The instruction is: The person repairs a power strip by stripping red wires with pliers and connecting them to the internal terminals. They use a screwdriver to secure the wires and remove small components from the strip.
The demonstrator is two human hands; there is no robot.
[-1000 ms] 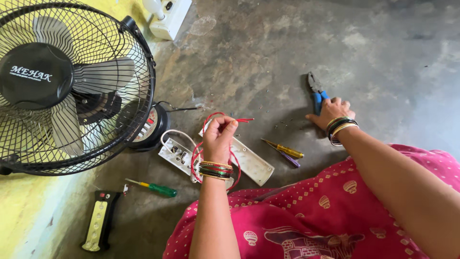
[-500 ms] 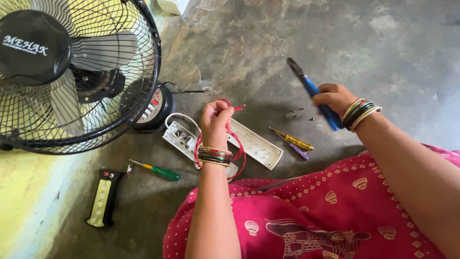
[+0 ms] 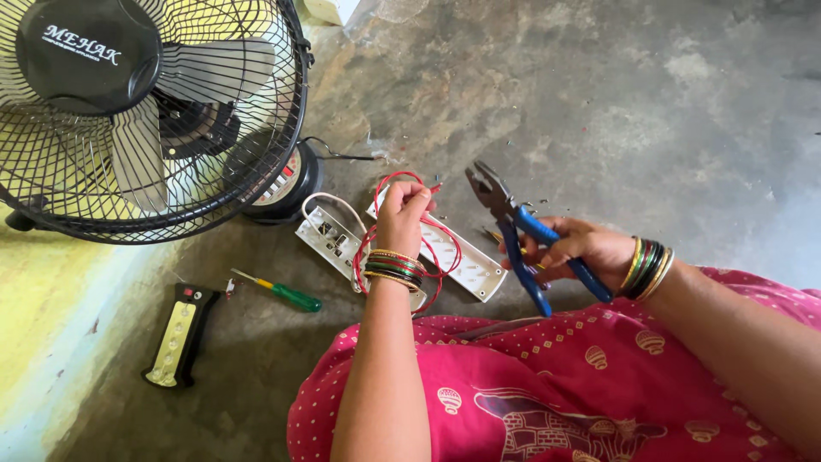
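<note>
My left hand [image 3: 402, 214] pinches a looped red wire [image 3: 445, 248] above an opened white power strip [image 3: 342, 239] on the concrete floor. My right hand [image 3: 586, 248] grips blue-handled pliers [image 3: 513, 227], jaws pointing up-left and close to the wire's end. Both wrists wear coloured bangles. The strip's white cover [image 3: 466, 261] lies beside it, under the wire loop.
A black table fan [image 3: 137, 111] stands at the left with its round base [image 3: 286, 184] next to the strip. A green-handled screwdriver [image 3: 286, 293] and a black-and-yellow switch box [image 3: 180, 334] lie at lower left. Another screwdriver is partly hidden behind the pliers. Pink patterned cloth [image 3: 547, 385] covers my lap.
My right hand lifted the pliers off the floor and carried them left and toward me, up to the red wire. My left hand stayed over the power strip holding the wire.
</note>
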